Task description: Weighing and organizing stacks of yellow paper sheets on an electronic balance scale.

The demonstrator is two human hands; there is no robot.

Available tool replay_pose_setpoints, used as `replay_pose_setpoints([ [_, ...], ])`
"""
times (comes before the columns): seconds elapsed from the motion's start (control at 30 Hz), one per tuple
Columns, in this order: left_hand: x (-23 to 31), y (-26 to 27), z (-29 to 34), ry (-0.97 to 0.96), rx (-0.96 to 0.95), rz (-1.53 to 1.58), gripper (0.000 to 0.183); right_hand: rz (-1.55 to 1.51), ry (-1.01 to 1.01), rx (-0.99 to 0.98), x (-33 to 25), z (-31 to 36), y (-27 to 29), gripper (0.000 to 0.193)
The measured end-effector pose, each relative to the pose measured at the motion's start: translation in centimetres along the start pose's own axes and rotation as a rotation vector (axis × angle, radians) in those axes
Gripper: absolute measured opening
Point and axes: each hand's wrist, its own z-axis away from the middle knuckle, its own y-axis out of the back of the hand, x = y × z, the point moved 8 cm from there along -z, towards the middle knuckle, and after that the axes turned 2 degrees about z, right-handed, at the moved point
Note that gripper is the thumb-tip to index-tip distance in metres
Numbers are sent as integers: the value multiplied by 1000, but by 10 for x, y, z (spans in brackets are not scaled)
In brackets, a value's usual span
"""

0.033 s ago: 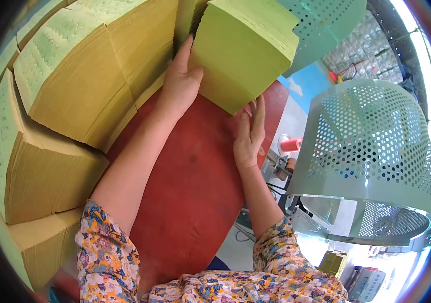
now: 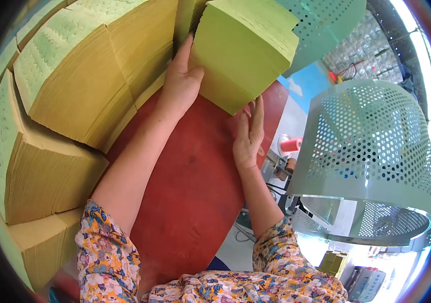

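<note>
A thick block-shaped stack of yellow-green paper [image 2: 243, 55] stands at the far end of a red tabletop [image 2: 190, 171]. My left hand [image 2: 181, 83] grips its left side, thumb against the near face and fingers partly hidden along the edge. At the stack's lower right edge is my right hand [image 2: 249, 132], its fingers straight and the fingertips touching or very close to the paper. Part of those fingers is hidden behind the corner.
Large stacks of similar paper [image 2: 99, 76] crowd the left side. On the right stands a pale green perforated metal guard [image 2: 367, 136], with another perforated panel [image 2: 326, 25] beyond the held stack. A red thread spool [image 2: 291, 145] sits by machine parts beside the table edge.
</note>
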Motion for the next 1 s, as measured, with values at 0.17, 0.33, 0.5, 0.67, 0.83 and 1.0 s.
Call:
replay_pose_setpoints([
  [0.17,5,-6,-2,82,-22,181,61,45,42,-1,-6,1,0,60],
  [0.33,2,-8,-1,115,-48,228,60,31,20,-14,-10,1,-4,64],
  [0.5,-4,-1,-5,89,-34,-14,60,54,46,-23,-12,-1,-3,66],
  [0.67,24,-10,-9,143,1,152,52,46,20,-7,-3,0,5,66],
  [0.83,25,-4,-27,192,-23,201,71,69,80,-16,-14,1,5,67],
  [1.0,5,1,-29,325,5,214,73,147,117,-59,-20,-1,-2,69],
])
